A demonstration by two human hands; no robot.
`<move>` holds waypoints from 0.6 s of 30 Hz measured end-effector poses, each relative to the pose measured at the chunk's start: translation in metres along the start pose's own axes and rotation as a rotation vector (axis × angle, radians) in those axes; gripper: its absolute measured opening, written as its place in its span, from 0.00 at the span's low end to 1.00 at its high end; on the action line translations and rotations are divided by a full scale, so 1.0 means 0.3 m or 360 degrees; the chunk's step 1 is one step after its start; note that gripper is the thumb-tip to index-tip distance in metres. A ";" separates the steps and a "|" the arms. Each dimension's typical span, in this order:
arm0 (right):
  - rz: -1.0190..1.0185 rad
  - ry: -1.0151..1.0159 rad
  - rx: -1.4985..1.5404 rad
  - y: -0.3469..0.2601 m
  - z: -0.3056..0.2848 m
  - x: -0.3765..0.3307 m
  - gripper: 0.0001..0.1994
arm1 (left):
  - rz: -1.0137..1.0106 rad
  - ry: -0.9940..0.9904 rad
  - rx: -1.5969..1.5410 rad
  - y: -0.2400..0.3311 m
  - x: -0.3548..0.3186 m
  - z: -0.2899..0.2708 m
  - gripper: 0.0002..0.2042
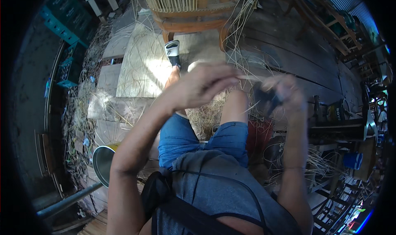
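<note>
Both hands are raised over my knees, in front of a wooden chair (187, 20) with a cane-slatted part. My left hand (202, 85) is closed, its fingertips pinching a thin pale cane strand (249, 77). The strand stretches across to my right hand (291, 92), which is smeared by motion and looks closed. A dark object (268, 99) shows at the right fingers; blur hides its kind. Loose cane strands (243, 37) hang from the chair's right side. Shavings (208, 115) lie on the floor between my legs.
Stacked green crates (66, 20) stand at the far left. A round metal container (103, 165) with a yellow outside sits beside my left elbow, near a pole (70, 200). Tangled cane (315, 167) and a blue container (352, 160) are at right. More wooden furniture (321, 18) stands far right.
</note>
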State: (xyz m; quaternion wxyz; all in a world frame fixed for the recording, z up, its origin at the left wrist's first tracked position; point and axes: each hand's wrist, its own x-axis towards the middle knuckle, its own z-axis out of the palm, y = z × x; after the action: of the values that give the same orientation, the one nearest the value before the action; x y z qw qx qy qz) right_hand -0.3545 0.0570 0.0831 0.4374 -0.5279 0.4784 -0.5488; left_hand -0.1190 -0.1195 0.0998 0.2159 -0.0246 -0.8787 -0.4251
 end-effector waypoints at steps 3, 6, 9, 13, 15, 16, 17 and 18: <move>0.0102 0.1045 -0.0425 -0.199 -0.246 -0.023 0.21 | -0.0352 0.0260 0.0368 -0.093 -0.133 -0.208 0.15; -0.0098 0.1213 -0.0475 -0.384 -0.597 -0.042 0.20 | -0.0628 0.0792 0.0419 -0.177 -0.375 -0.410 0.14; -0.0214 0.1651 -0.0345 -0.469 -1.029 -0.168 0.20 | -0.0833 0.0889 0.0524 -0.336 -0.577 -0.530 0.11; 0.0042 0.1762 -0.0599 -0.364 -0.953 -0.160 0.19 | -0.1309 0.0604 -0.0532 -0.219 -0.385 -0.312 0.10; 0.0448 0.1698 -0.0834 -0.205 -0.720 -0.074 0.19 | -0.1373 0.0621 -0.1032 -0.215 -0.348 -0.216 0.09; 0.0634 0.1702 -0.0945 -0.130 -0.621 -0.065 0.19 | -0.1322 0.0621 -0.1272 -0.232 -0.332 -0.165 0.09; 0.0578 0.1587 -0.0755 -0.072 -0.469 -0.058 0.19 | -0.1329 0.0599 -0.1422 -0.218 -0.307 -0.127 0.09; 0.0608 0.1433 -0.0476 0.011 -0.392 -0.092 0.19 | -0.1272 0.0573 -0.1599 -0.218 -0.282 -0.084 0.09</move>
State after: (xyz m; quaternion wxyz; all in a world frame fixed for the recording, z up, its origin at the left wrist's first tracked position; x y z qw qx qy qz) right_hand -0.4703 0.0910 0.0771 0.2002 -0.1990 0.7806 -0.5577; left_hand -0.0481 -0.1686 0.0314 0.1472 0.2767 -0.4656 -0.8277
